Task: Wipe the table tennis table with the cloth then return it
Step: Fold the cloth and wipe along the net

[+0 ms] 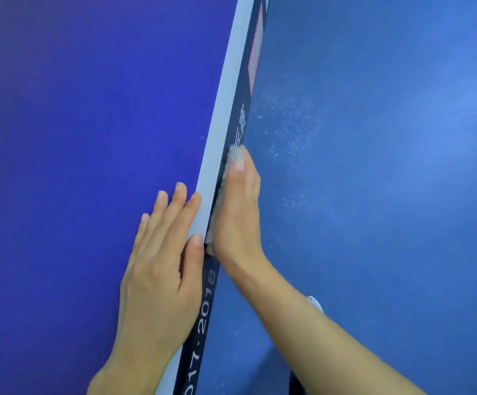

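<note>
The table tennis table (60,124) fills the left half, deep blue with a white edge line running diagonally. Its dark side face (233,132) carries white lettering and a red label. My right hand (237,212) presses a pale fluffy cloth (234,155) flat against that side face; only the cloth's tip and a strip along my palm show. My left hand (160,269) lies flat on the tabletop, fingers spread, thumb hooked over the white edge right beside the cloth.
To the right of the table edge lies a lighter blue floor (374,166) with a scatter of white specks. A small white object (315,303) pokes out behind my right forearm; I cannot tell what it is.
</note>
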